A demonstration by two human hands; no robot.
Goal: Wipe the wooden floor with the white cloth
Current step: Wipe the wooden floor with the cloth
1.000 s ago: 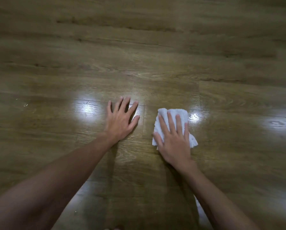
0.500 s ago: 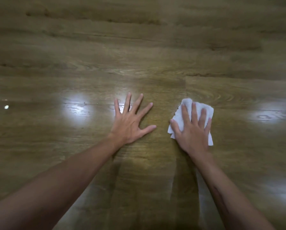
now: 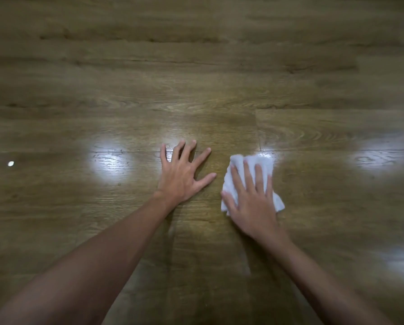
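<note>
Right hand [image 3: 255,195], straight fingers flat on crumpled white cloth [image 3: 240,163], back toward nine o'clock since half a second ago; stroke reversing across brown wooden plank floor [image 3: 219,78]. Left hand [image 3: 182,177] splayed, bracing.

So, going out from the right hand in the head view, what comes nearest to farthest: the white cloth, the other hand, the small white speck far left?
1. White cloth, pressed flat beneath the right hand.
2. Left hand, spread on the wooden floor just leftward.
3. Small white speck, far left edge.
</note>
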